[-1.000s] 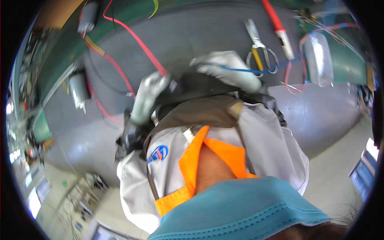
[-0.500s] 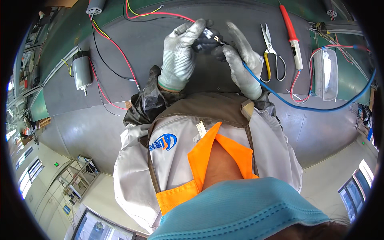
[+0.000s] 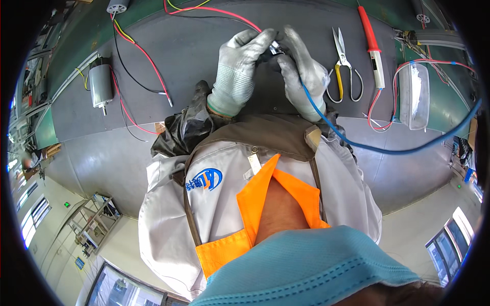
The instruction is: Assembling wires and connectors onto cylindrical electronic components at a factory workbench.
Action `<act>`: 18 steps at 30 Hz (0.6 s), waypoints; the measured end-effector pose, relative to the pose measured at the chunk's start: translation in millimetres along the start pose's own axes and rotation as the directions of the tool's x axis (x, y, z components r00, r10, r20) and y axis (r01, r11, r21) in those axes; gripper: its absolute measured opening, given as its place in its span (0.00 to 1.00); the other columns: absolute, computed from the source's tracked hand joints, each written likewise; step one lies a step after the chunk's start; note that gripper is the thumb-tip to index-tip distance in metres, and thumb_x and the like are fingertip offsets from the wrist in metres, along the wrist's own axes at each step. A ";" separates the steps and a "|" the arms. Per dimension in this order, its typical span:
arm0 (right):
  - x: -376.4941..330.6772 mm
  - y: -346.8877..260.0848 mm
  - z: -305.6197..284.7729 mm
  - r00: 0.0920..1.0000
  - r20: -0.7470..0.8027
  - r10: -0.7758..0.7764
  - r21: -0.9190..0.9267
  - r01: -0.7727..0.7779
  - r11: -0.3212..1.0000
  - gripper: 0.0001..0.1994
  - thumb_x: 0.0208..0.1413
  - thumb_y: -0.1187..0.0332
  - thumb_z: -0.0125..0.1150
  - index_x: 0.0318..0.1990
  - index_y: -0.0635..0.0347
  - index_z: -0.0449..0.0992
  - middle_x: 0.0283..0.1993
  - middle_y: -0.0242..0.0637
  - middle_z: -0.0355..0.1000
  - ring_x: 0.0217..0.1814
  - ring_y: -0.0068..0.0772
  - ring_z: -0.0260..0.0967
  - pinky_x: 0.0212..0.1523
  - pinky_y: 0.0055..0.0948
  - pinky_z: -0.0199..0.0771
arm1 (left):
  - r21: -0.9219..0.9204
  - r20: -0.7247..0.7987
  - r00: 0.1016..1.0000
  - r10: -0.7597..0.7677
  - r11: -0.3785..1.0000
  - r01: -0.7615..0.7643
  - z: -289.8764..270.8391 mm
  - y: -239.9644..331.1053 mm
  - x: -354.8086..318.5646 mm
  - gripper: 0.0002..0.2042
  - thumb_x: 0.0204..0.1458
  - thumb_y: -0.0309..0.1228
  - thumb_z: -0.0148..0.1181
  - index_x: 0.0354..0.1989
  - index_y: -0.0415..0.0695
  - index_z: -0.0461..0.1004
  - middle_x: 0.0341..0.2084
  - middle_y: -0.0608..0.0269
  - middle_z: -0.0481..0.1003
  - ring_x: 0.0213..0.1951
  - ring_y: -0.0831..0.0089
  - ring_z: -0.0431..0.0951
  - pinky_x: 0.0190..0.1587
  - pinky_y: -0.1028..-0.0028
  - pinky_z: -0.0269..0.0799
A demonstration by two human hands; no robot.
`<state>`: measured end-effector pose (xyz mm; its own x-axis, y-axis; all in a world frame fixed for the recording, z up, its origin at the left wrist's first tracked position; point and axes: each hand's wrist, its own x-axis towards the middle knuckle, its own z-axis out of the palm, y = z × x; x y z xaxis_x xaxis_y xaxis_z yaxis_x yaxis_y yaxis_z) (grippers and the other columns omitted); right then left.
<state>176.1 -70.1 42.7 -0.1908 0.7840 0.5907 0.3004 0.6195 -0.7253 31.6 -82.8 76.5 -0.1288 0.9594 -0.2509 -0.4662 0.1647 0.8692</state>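
Note:
Both my hands wear grey-white gloves with dark fingertips and meet above the dark mat. My left hand (image 3: 236, 71) is closed on the end of a red wire (image 3: 228, 13) that comes in from the far edge. My right hand (image 3: 306, 76) pinches the end of a blue cable (image 3: 380, 151), which loops away to the right. Between the fingertips sits a small shiny wire connector (image 3: 276, 48), partly with a clear sleeve. Fingers hide much of it, so I cannot tell whether the two ends are fully joined.
Right of my hands lie scissors (image 3: 343, 64) with one yellow handle, a red-and-white soldering-iron-like tool (image 3: 371, 43) and a clear plastic box (image 3: 414, 97). At left a grey cylindrical motor (image 3: 101, 85) lies with trailing wires. Another grey cylinder (image 3: 118, 6) stands farther back, its red wire (image 3: 150, 64) spread over the mat.
My hands have come closer together. The connector and the blue cable's terminal, visibly apart before, now meet between my fingertips. The blue cable has shifted slightly left and lower near my right hand.

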 end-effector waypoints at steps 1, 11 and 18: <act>1.7 0.0 -1.4 1.000 -0.026 -0.017 -0.008 0.017 1.000 0.23 0.56 0.74 0.65 0.61 0.64 0.72 0.42 0.49 0.80 0.33 0.44 0.80 0.35 0.34 0.79 | -0.015 0.011 1.000 0.014 1.000 -0.013 1.4 -2.8 2.6 0.14 0.61 0.34 0.64 0.45 0.34 0.77 0.33 0.65 0.79 0.33 0.82 0.76 0.38 0.80 0.71; 24.6 88.6 -136.3 0.973 0.070 0.219 -0.850 -0.057 0.524 0.32 0.52 0.67 0.67 0.66 0.57 0.66 0.53 0.49 0.76 0.46 0.53 0.76 0.46 0.44 0.77 | -0.363 0.236 0.969 -0.067 0.919 0.152 -57.9 -29.1 34.5 0.15 0.68 0.36 0.47 0.55 0.40 0.73 0.55 0.48 0.74 0.57 0.57 0.75 0.60 0.53 0.70; 43.8 138.1 -150.5 0.885 0.022 0.466 -0.491 -0.396 0.776 0.28 0.56 0.68 0.65 0.66 0.54 0.70 0.54 0.47 0.77 0.51 0.37 0.78 0.49 0.32 0.78 | -0.407 0.269 0.963 -0.010 0.905 0.123 -73.8 -20.7 25.5 0.13 0.67 0.33 0.50 0.51 0.38 0.75 0.52 0.47 0.76 0.55 0.55 0.76 0.62 0.46 0.69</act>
<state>349.9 43.9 21.6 -0.0497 0.9830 0.1767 0.7675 0.1508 -0.6230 -26.6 -78.7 20.7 0.1155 0.9840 -0.1357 -0.7943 0.1735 0.5822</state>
